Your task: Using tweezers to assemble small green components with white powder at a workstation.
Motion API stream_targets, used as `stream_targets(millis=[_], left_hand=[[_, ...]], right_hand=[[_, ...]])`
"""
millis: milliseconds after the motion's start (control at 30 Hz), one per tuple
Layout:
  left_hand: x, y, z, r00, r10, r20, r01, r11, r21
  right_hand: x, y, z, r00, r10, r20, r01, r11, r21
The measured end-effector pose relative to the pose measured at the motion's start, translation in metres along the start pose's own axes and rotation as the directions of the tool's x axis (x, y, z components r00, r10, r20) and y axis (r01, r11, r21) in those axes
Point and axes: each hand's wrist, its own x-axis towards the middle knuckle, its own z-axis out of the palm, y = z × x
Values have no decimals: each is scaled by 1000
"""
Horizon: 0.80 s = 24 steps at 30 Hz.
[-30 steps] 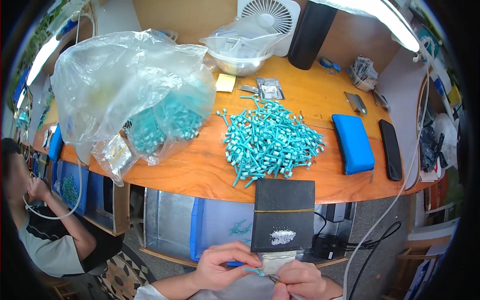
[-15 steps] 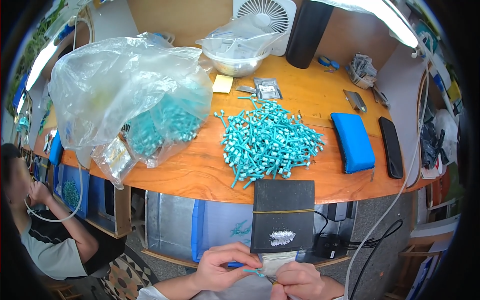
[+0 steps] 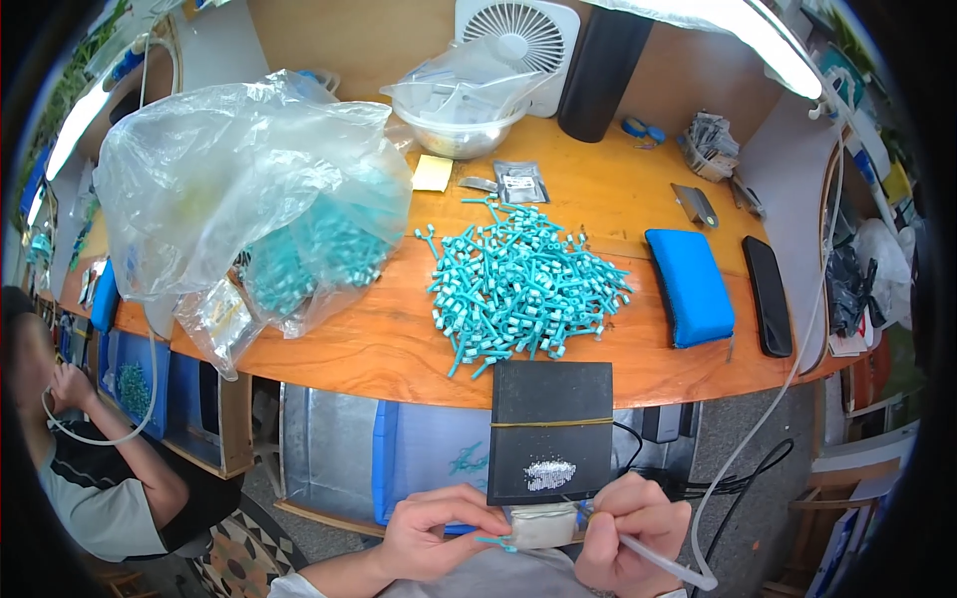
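Note:
My left hand pinches a small teal plastic stick piece between thumb and fingertips. Closed around a slim pen-like tool with a white hose trailing from it, my right hand is just right of a small white pad. The tool's thin tip is near the lower edge of a black board, mostly hidden by the fingers. A yellow band crosses the board, and a cluster of tiny shiny clear bits lies on it. Beyond the board spreads a heap of teal pieces.
A clear plastic bag of teal pieces lies at left. Right of the heap are a blue pad and a black phone. A bowl, a fan and a black cylinder stand behind. Another person sits at left.
My right hand has moved right and up, away from the left hand and the teal piece, toward the black board. The whole view has shifted slightly.

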Motion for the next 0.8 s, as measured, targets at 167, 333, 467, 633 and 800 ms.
stream_targets(millis=[167,333,467,633,800], left_hand=[[3,0,2,1000,5,20,-5,1000,-30],[3,1,3,1000,3,12,-2,998,-62],[-2,-3,-2,1000,-12,8,12,999,-38],[5,-2,5,999,18,30,-16,996,-89],[3,-1,-1,1000,5,9,-5,1000,-12]], right_hand=[[-2,3,-4,997,23,69,-13,990,-141],[1,0,-3,999,37,14,-36,997,-71],[-5,6,-2,994,50,99,-30,981,-190],[-5,-5,-5,999,12,34,-14,998,65],[-19,4,7,978,-95,187,40,959,282]])
